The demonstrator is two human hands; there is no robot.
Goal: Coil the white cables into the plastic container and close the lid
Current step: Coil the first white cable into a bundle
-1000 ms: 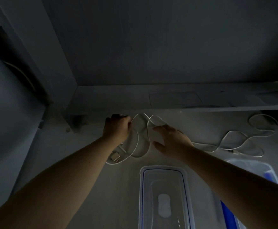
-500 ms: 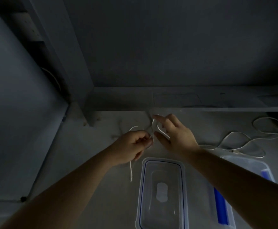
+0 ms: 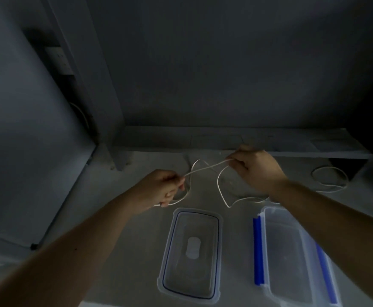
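Above the table [image 3: 136,240], the left hand [image 3: 161,191] and right hand [image 3: 258,171] each pinch the white cable [image 3: 205,168] shut-fingered beyond the open container [image 3: 296,255], where its trailing slack could snag or knot.

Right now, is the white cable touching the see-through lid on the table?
Apart. The head view shows bare table between the white cable, stretched between both hands, and the lid.

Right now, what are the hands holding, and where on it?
Both hold one white cable. The left hand pinches it along its length; the right hand pinches it further along, a stretch spanning between them. Neither end is clearly visible.
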